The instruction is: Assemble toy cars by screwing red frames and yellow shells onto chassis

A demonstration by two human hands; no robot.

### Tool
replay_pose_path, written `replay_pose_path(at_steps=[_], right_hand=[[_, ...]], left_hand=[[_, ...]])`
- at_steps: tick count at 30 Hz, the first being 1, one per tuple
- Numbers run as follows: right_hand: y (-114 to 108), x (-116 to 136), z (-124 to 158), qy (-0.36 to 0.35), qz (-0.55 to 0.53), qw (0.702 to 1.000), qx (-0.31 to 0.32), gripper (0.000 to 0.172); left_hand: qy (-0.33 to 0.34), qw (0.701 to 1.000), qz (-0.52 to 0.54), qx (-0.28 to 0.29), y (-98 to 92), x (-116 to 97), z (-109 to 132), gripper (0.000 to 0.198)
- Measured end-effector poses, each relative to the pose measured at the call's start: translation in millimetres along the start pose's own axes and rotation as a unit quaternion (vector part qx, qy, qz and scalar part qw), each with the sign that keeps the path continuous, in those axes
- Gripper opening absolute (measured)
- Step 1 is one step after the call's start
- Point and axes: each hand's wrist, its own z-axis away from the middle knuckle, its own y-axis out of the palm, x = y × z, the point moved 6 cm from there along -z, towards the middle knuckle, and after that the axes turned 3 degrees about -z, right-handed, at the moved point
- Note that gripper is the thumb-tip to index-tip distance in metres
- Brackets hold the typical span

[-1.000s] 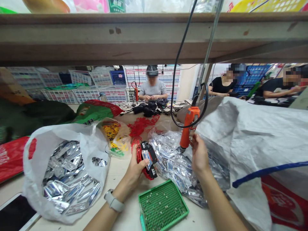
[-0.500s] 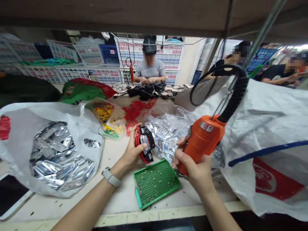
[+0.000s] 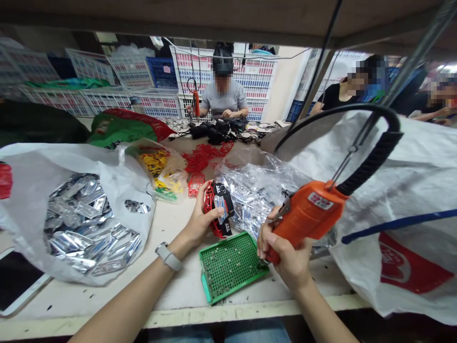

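My left hand [image 3: 200,216] is closed around a red and black plastic part [image 3: 228,202] with a shiny silver strip on its face, the thumb lying on the strip. My right hand [image 3: 285,255] grips an orange electric screwdriver [image 3: 303,214], which hangs from above on a wire and has a thick black cable. Its tip points down-left over the right edge of a green perforated tray [image 3: 205,286], which holds many tiny screws. Behind the red and black part lies a clear bag of silver strips [image 3: 246,190].
At left stands a white bag [image 3: 21,190] of silver pieces, with a tablet [image 3: 21,281] beside it. Yellow parts [image 3: 155,162] and red frames [image 3: 203,157] lie further back. A large white sack [image 3: 410,176] bulges at right. Across the table a person [image 3: 224,95] sits working.
The screwdriver has shifted slightly right and tilted over more, its cable swinging right. The red and black part stays in my left hand. Across the table, the person's hands have moved apart.
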Motion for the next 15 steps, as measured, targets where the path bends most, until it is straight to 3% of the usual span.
replay_pose_path(at_steps=[10, 13, 15], right_hand=[[4.0, 2.5, -1.7, -0.008, 0.008, 1.000, -0.009, 0.020], [9.5, 20.9, -7.3, -0.058, 0.001, 0.998, -0.023, 0.021], [16.3, 39.8, -14.7, -0.123, -0.026, 0.990, -0.064, 0.024]], left_hand=[[-0.003, 1.000, -0.003, 0.013, 0.6, 0.1, 1.4, 0.084], [-0.029, 1.000, 0.006, -0.004, 0.9, 6.0, 2.7, 0.085], [-0.034, 0.999, 0.012, -0.012, 1.3, 9.8, 2.6, 0.085]])
